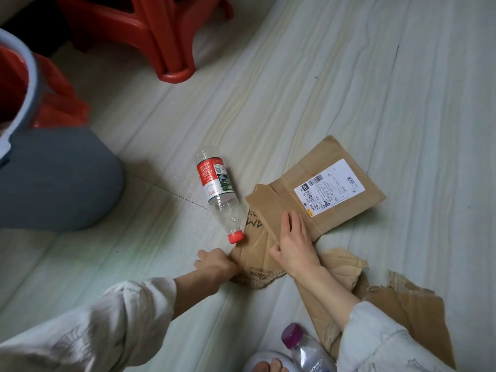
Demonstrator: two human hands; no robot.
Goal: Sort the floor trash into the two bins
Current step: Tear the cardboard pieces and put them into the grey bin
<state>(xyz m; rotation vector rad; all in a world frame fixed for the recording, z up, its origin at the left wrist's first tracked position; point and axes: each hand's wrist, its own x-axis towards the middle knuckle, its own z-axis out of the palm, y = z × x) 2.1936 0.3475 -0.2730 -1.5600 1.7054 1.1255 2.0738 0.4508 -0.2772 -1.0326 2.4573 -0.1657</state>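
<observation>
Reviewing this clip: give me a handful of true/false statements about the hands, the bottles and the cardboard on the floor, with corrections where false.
1. The red-capped bottle lies on its side on the floor. True.
2. The right hand holds the purple-capped bottle. False: it rests on the flattened cardboard box, and that bottle lies untouched near the bottom edge.
3. The left hand grips the near edge of the cardboard. True.
4. The shipping label on the cardboard faces down. False: it faces up, barcodes visible.
5. The grey bin has a red liner bag. True.
6. The red-capped bottle is uncapped. False: its red cap is on.
</observation>
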